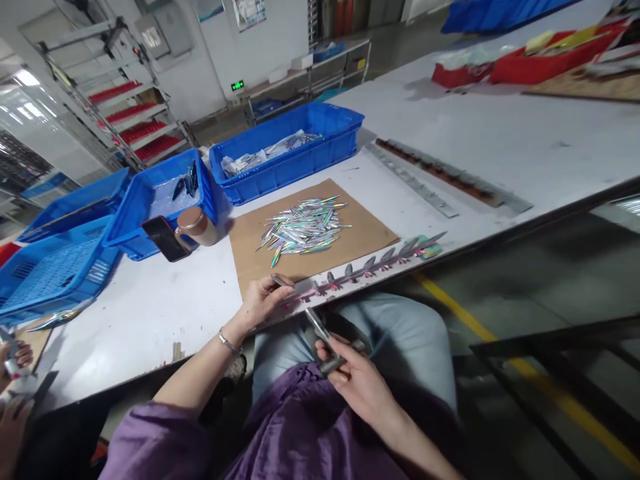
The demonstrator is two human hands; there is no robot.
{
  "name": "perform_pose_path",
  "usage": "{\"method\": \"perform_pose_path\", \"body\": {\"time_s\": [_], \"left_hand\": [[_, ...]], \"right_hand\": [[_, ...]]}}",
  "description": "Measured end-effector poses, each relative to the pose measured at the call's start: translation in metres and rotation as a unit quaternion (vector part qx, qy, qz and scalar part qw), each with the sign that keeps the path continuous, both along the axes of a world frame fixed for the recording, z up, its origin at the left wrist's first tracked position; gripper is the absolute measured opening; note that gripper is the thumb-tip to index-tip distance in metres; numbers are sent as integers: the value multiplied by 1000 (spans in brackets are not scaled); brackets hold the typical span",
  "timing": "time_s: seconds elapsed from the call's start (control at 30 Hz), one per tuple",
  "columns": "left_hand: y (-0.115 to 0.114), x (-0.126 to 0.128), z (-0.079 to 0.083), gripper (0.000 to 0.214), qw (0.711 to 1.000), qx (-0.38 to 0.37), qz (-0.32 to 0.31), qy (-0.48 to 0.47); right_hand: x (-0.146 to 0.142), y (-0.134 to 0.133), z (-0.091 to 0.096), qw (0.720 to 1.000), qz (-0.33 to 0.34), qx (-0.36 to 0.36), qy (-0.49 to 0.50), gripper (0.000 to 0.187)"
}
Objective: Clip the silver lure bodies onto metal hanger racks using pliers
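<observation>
My left hand is closed at the table's front edge, its fingertips pinched around a small grey slender piece. It rests by the near end of a long rack strip that carries a row of several grey fish-shaped pieces with pinkish marks below. Over my lap, my right hand is wrapped around a metal tool with a silver tube-like barrel, which points up toward the strip. Behind the strip, a heap of shiny iridescent, slim fish-shaped pieces lies on a brown cardboard sheet.
Blue crates line the table's far left side. A phone leans near a brown-lidded cup. Metal strips lie to the right, with red bins farther back. Another person's hand shows at far left.
</observation>
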State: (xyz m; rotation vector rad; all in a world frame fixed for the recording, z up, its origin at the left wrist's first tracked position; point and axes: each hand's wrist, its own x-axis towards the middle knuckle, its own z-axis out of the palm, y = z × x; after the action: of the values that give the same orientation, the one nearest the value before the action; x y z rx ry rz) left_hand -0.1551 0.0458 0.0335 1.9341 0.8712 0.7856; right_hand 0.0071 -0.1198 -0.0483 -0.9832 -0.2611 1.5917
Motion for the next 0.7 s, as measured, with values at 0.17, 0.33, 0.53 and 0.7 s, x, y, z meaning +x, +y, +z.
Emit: {"method": "perform_pose_path", "body": {"time_s": [0.17,0.33,0.53,0.7], "left_hand": [[5,4,-9,33,999,-19,-46,8],[6,3,-12,35,998,1,-47,34],[5,7,-9,41,994,64,-56,74],[5,12,-8,42,980,137,-98,110]], "right_hand": [[5,2,-1,976,-25,28,-213,47],[8,7,-2,891,-17,112,-440,47],[1,12,-7,809,-55,162,-562,37],[-5,15,0,839,-64,144,-521,41]]}}
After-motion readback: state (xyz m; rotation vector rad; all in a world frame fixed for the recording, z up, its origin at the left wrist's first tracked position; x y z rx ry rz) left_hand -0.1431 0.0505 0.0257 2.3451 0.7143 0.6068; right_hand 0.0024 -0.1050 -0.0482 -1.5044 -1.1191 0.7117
